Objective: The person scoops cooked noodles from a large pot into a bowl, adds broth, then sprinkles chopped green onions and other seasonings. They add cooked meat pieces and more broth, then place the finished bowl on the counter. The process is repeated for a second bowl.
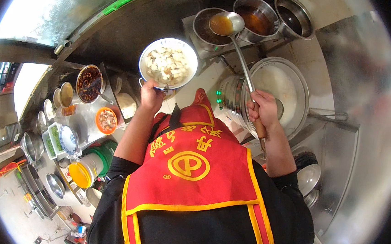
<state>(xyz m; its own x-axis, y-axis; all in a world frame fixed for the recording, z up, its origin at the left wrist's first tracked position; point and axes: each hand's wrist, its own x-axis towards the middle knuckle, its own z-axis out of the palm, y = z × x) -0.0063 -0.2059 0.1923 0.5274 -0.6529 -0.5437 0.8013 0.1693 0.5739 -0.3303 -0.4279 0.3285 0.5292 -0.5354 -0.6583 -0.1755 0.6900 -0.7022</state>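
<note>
My left hand (151, 97) is closed on the near edge of a white bowl with a blue rim (143, 63). Pale chopped pieces (167, 64) fill much of the bowl. My right hand (263, 108) grips the handle of a long metal ladle (243, 64), just above its wooden end. The ladle's head holds brownish-orange liquid (222, 25) and hangs over the edges of two metal pots. Under my right hand stands a large round cooker (307, 92) with cloudy whitish liquid in it.
Metal pots of dark liquid (288, 19) line the far counter. At left, a counter carries a pot of dark red sauce (89, 84), an orange bowl of chopped food (106, 120) and a tray of greens (54, 139). A yellow-lidded bucket (80, 175) stands closer to me.
</note>
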